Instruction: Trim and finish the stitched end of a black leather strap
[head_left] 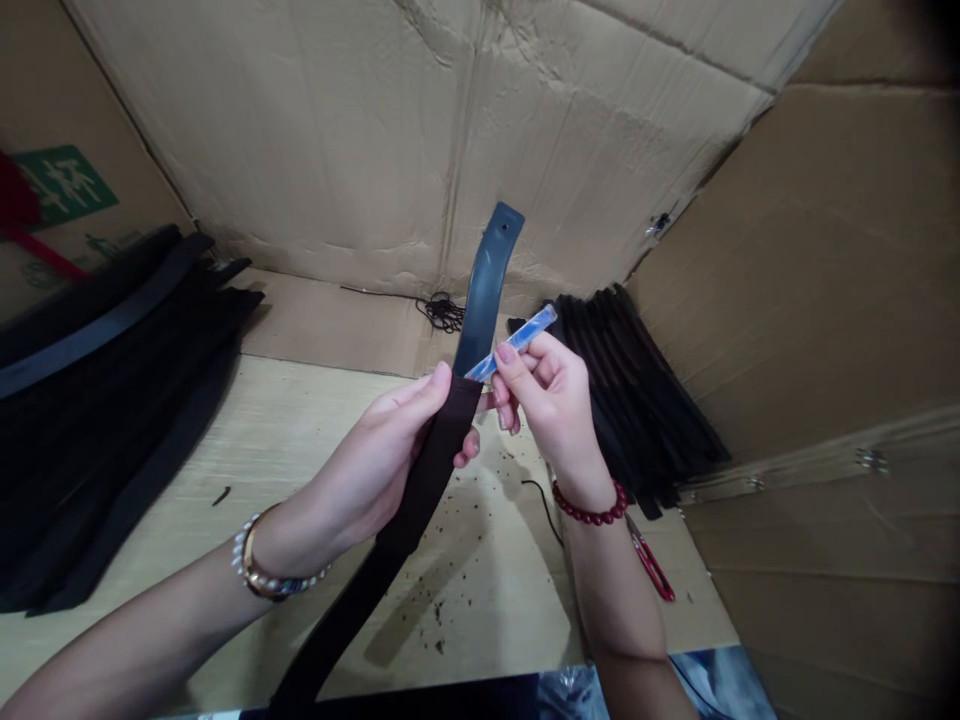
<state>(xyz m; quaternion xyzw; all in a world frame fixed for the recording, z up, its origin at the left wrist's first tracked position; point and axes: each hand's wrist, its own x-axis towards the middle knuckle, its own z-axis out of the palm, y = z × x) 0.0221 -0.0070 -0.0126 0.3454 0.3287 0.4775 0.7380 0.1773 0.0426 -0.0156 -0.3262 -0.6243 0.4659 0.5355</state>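
A long strap in a dark fabric sleeve (426,480) slants up from the lower edge of the view. Out of the sleeve's upper end comes a curved, glossy dark strip (484,285) with a small hole near its tip. My left hand (390,450) is wrapped round the sleeve just below its opening, thumb on top. Between thumb and fingers, my right hand (547,395) pinches a thin, clear-and-blue flat stick (517,340). The stick's lower end is at the sleeve's opening, beside the strip; how far it reaches in, I cannot tell.
Dark straps (127,420) are heaped at the left, and a row of black strips (630,400) lies at the right. A tangle of black cord (442,312) sits at the back. Red-handled scissors or snips (654,568) lie by my right forearm. Cardboard walls (337,130) surround the table.
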